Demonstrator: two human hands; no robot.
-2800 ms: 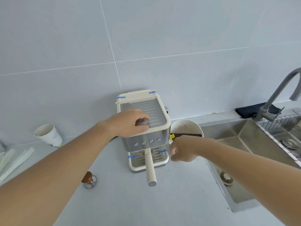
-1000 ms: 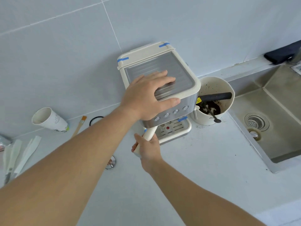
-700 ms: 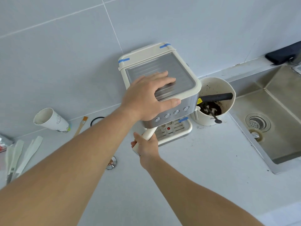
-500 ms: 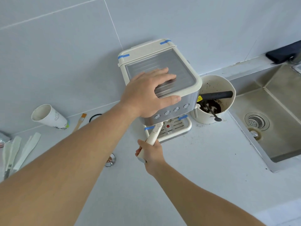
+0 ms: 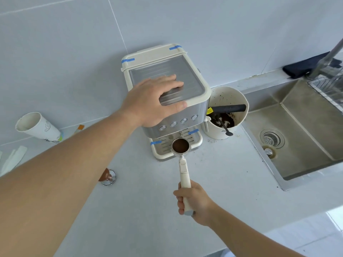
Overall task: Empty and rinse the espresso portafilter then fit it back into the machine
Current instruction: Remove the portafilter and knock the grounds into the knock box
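Gripping the cream handle near its end, your right hand [image 5: 194, 200] held the portafilter [image 5: 181, 146] out over the countertop [image 5: 222, 182], fingers curled tight round the grip. And there was the basket, facing up, packed with dark brown grounds, hanging just in front of the drip tray [image 5: 161, 152] and clear of the machine's underside. Off to the left on the counter sat a tamper [image 5: 107, 176] with a brown knob, well apart from the handle. Further up, your left hand [image 5: 157, 102] lay flat on top of the espresso machine [image 5: 167, 86], fingers spread across the ribbed metal lid and thumb along the front edge, pressing down rather than clutching anything. Blue tape strips showed at the machine's corners and on the tray. Just beside the machine on the right stood a cream knock bin [image 5: 228, 115], a black bar across its mouth and wet grounds inside, a dark spoon leaning over its rim. Right of that, the steel sink [image 5: 306, 136] with its drain strainer. At far left a paper cup [image 5: 37, 127] lay tipped on its side near the tiled wall [image 5: 65, 52].
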